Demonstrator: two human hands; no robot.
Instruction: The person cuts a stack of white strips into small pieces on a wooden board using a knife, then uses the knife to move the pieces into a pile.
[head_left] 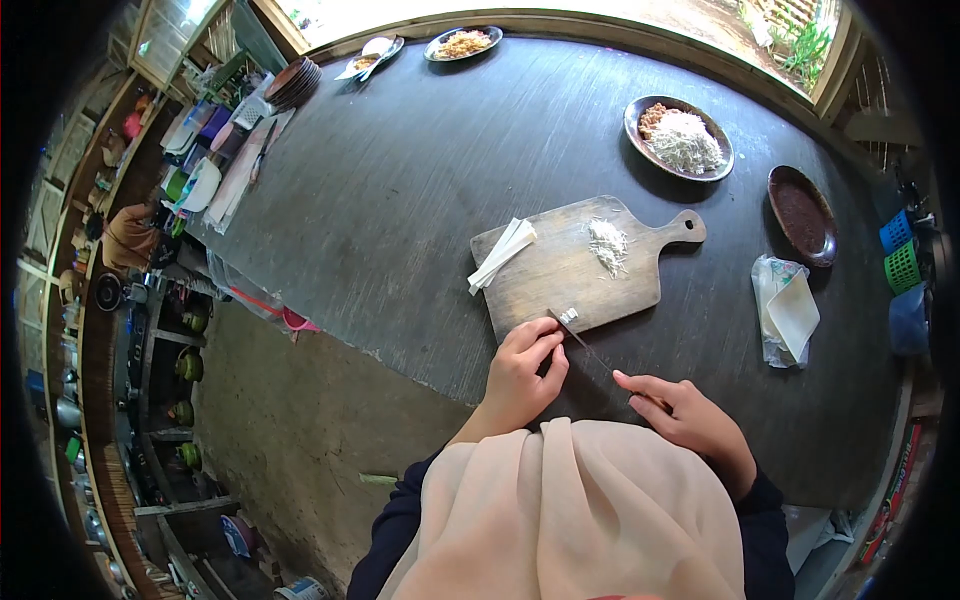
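A wooden cutting board [560,270] with a handle lies on the dark table. My right hand [690,412] grips a knife [592,353] by its brown handle, the thin blade slanting to the board's near edge. There, my left hand [525,368] has its fingers bent and drawn together beside the blade tip; whatever they hold is hidden. Just past the blade sit small white cut pieces [569,316]. Long white strips [503,256] are stacked at the board's left side. A pile of fine white shreds [607,248] rests near the handle end.
A plate [630,128] bears white shreds and brown bits at the back right. An oval brown dish [803,215] and a plastic bag [772,310] with a pale sheet lie on the right. Further plates of food [463,44] stand by the window; stacked brown plates [292,83] are far left.
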